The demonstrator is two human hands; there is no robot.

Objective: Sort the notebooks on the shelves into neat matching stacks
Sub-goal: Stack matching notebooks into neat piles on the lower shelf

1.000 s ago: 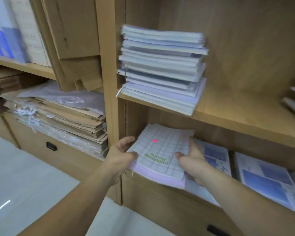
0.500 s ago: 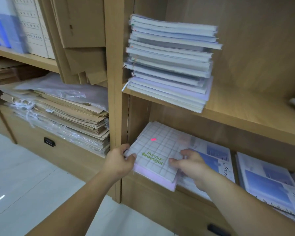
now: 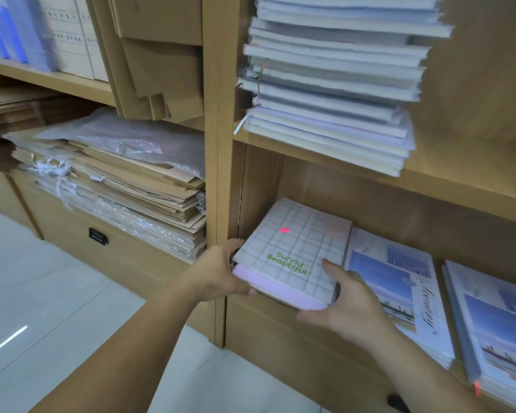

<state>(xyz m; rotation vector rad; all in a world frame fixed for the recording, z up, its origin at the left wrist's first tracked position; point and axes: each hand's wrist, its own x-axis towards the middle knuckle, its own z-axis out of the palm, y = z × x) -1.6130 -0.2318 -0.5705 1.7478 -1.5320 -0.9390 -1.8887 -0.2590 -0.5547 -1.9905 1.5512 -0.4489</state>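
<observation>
Notebooks (image 3: 295, 251) between left hand (image 3: 221, 272), right hand (image 3: 349, 305) (snug)

Lower bay, measured from the grid-covered stack (image 3: 298, 248). Left of it, the upright divider (image 3: 218, 174) stands just beside; the narrow gap holds the left hand (image 3: 218, 272), gripping the front corner. Right of it, the photo-cover stack (image 3: 393, 281) lies close alongside, with the right hand (image 3: 349, 308) holding that front corner. Above it there is open air up to the shelf board (image 3: 429, 186). Front access is unobstructed. Higher above, a tall uneven pile (image 3: 334, 84) fills the board's left end.
</observation>
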